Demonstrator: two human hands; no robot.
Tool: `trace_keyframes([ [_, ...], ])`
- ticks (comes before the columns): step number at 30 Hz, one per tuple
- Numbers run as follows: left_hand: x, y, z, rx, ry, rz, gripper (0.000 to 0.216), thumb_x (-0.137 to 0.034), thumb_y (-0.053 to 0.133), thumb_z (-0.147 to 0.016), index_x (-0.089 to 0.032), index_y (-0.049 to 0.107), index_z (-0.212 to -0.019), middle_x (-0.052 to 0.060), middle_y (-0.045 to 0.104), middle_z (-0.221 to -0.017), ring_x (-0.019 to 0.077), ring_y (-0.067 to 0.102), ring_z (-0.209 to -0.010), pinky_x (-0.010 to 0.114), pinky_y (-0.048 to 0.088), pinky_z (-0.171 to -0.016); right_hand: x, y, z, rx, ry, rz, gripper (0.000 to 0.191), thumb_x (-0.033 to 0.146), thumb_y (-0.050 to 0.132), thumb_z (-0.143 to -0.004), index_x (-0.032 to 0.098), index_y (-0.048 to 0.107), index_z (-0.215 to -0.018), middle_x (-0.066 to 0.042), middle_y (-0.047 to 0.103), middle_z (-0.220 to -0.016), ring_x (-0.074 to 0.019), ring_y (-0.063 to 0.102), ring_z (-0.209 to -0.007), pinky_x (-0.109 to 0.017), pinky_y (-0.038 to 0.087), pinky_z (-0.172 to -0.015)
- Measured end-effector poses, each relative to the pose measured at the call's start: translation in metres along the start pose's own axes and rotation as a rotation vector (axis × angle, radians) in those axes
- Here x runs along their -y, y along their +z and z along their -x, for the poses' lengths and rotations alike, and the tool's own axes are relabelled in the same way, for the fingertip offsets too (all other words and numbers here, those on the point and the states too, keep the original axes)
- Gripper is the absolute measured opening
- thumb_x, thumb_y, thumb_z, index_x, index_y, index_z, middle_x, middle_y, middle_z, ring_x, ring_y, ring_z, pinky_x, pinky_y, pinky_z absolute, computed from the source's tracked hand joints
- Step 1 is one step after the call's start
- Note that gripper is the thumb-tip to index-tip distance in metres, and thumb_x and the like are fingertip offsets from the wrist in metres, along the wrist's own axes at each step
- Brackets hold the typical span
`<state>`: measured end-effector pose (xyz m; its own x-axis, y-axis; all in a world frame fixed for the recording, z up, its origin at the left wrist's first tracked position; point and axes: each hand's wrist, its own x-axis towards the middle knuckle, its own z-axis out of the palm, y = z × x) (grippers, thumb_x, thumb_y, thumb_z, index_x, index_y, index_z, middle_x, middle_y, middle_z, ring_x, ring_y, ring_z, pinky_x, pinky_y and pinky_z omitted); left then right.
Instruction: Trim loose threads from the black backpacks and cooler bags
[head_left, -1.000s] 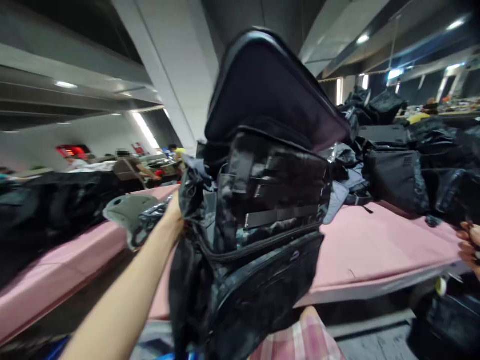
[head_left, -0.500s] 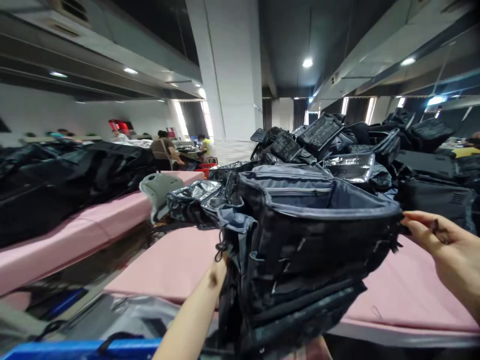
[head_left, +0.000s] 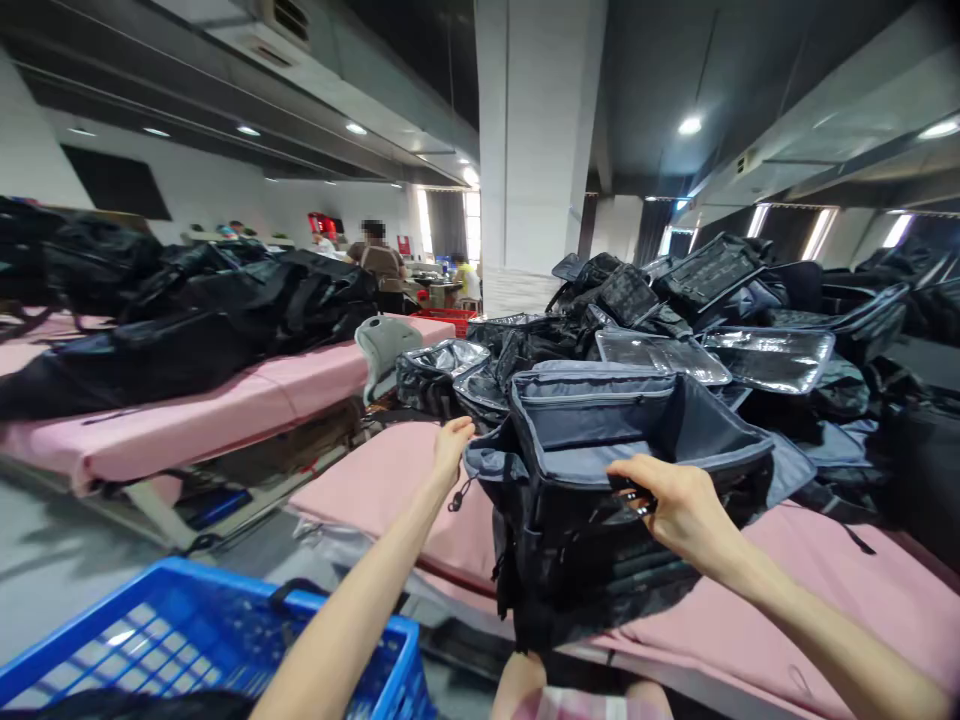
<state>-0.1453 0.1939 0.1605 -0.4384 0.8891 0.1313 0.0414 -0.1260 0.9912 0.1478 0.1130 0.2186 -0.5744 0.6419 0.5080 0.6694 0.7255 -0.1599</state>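
The fingertips of the right hand (head_left: 675, 505) were hidden at the front rim of the bag (head_left: 570, 520). The crate (head_left: 187, 640) was cut off by the lower left edge, and the pile (head_left: 862, 330) by the right edge. The people (head_left: 379, 262) at upper middle were too small to be made out.

- A big factory-style workroom for bags, not a home or a shop.
- Long surfaces (head_left: 390, 480) covered in pink cloth run in rows, with a second one (head_left: 247, 385) to the left.
- Heaps of black bags (head_left: 675, 290) of one kind are stacked on them, with another heap (head_left: 187, 310) across the aisle.
- The open bag (head_left: 600, 440) at the near edge matches those in the heaps.
- A blue plastic crate (head_left: 225, 585) stands on the bare floor, and a red crate (head_left: 446, 318) stands farther back.
- A broad concrete pillar (head_left: 536, 150), a ceiling vent unit (head_left: 285, 20) and round ceiling lights (head_left: 689, 125) give an industrial hall.
- A person (head_left: 379, 265) sits at a far station.
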Motion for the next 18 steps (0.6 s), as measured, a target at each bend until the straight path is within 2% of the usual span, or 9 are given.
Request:
trace_keyframes([
  [2, -0.008, -0.017, 0.014, 0.025, 0.004, -0.005, 0.022, -0.033, 0.057, -0.080, -0.011, 0.056, -0.081, -0.001, 0.055, -0.066, 0.0088, 0.053, -0.058, 0.020, 0.043, -0.054, 0.006, -0.001, -0.008, 0.031, -0.013, 0.023, 0.034, 0.007, 0.049, -0.071, 0.022, 0.061, -0.099, -0.002, 0.067, -0.089, -0.0155, 0.064, -0.076, -0.022, 0.044, -0.065],
  [3, -0.014, -0.022, 0.025, 0.090, 0.008, -0.009, 0.024, -0.035, 0.060, -0.077, -0.012, 0.056, -0.076, -0.003, 0.051, -0.057, 0.0076, 0.050, -0.051, 0.018, 0.039, -0.049, 0.011, -0.001, -0.012, 0.052, -0.025, 0.040, 0.032, 0.009, 0.051, -0.072, 0.022, 0.061, -0.099, -0.002, 0.066, -0.089, -0.0156, 0.063, -0.076, -0.022, 0.043, -0.063],
  [5, -0.028, -0.023, 0.053, 0.321, -0.021, -0.036, 0.033, -0.045, 0.059, -0.073, -0.013, 0.054, -0.070, -0.005, 0.047, -0.046, 0.0071, 0.046, -0.042, 0.017, 0.033, -0.042, 0.021, 0.000, -0.017, 0.082, -0.060, 0.105, 0.029, 0.010, 0.051, -0.074, 0.022, 0.061, -0.098, -0.002, 0.065, -0.086, -0.0148, 0.062, -0.072, -0.022, 0.040, -0.059],
  [7, -0.044, -0.013, 0.079, 0.575, -0.123, -0.119, 0.047, -0.058, 0.046, -0.075, -0.013, 0.052, -0.064, -0.004, 0.047, -0.039, 0.0082, 0.046, -0.035, 0.017, 0.028, -0.037, 0.033, 0.002, -0.018, 0.079, -0.108, 0.201, 0.025, 0.008, 0.049, -0.076, 0.021, 0.062, -0.093, -0.001, 0.064, -0.080, -0.0131, 0.060, -0.065, -0.022, 0.034, -0.053],
  [9, -0.058, 0.002, 0.096, 0.726, -0.201, -0.248, 0.058, -0.065, 0.034, -0.077, -0.014, 0.049, -0.054, -0.002, 0.044, -0.033, 0.0095, 0.046, -0.030, 0.017, 0.024, -0.033, 0.044, 0.005, -0.014, 0.046, -0.182, 0.316, 0.022, 0.007, 0.047, -0.077, 0.020, 0.062, -0.086, -0.001, 0.061, -0.074, -0.0116, 0.055, -0.057, -0.024, 0.029, -0.049],
  [12, -0.071, 0.020, 0.104, 0.824, -0.194, -0.431, 0.057, -0.060, 0.041, -0.076, -0.014, 0.044, -0.041, -0.002, 0.038, -0.027, 0.0090, 0.041, -0.024, 0.017, 0.019, -0.031, 0.058, 0.011, 0.000, -0.067, -0.320, 0.465, 0.021, 0.007, 0.044, -0.080, 0.018, 0.061, -0.075, -0.001, 0.056, -0.065, -0.0111, 0.045, -0.049, -0.027, 0.025, -0.049],
  [14, -0.071, 0.024, 0.108, 0.859, -0.225, -0.404, 0.052, -0.050, 0.048, -0.075, -0.013, 0.045, -0.040, 0.001, 0.043, -0.029, 0.0093, 0.043, -0.025, 0.017, 0.018, -0.030, 0.062, 0.014, 0.012, -0.148, -0.375, 0.511, 0.023, 0.007, 0.042, -0.082, 0.017, 0.061, -0.074, -0.001, 0.055, -0.063, -0.0115, 0.043, -0.048, -0.028, 0.026, -0.050],
  [16, -0.063, 0.023, 0.117, 0.859, -0.313, -0.183, 0.044, -0.044, 0.053, -0.073, -0.009, 0.054, -0.046, 0.006, 0.056, -0.041, 0.0121, 0.053, -0.034, 0.016, 0.022, -0.030, 0.063, 0.016, 0.024, -0.205, -0.387, 0.521, 0.022, 0.008, 0.041, -0.084, 0.015, 0.062, -0.080, -0.002, 0.054, -0.063, -0.0120, 0.044, -0.050, -0.028, 0.027, -0.050],
  [18, -0.048, 0.019, 0.130, 0.826, -0.380, 0.125, 0.038, -0.042, 0.059, -0.071, -0.006, 0.062, -0.058, 0.011, 0.065, -0.057, 0.0144, 0.061, -0.047, 0.016, 0.033, -0.036, 0.062, 0.017, 0.034, -0.234, -0.398, 0.522, 0.022, 0.010, 0.041, -0.085, 0.012, 0.063, -0.089, -0.003, 0.056, -0.065, -0.0124, 0.046, -0.052, -0.029, 0.028, -0.051],
])
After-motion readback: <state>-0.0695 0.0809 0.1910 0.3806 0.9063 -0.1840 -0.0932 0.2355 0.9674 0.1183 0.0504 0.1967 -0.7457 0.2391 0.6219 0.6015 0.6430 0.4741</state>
